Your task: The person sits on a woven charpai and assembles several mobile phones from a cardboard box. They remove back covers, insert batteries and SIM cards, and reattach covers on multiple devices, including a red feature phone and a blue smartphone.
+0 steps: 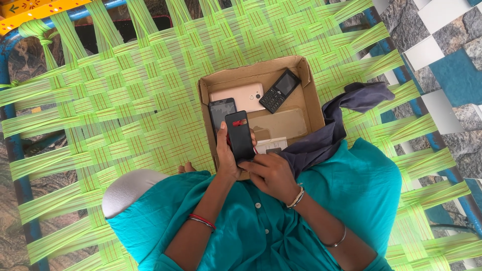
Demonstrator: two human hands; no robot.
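Cardboard box (311, 95) holds phones (243, 94); hands grip another.

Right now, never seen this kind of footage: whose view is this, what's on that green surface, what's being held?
One picture, from a camera worn on a person's head, looking down at their own lap and hands. They sit on a cot woven of green straps. On it rests an open cardboard box holding a pale gold phone, a dark keypad phone, a black-screened phone and a clear case. The left hand grips a black phone; the right hand touches its lower end.
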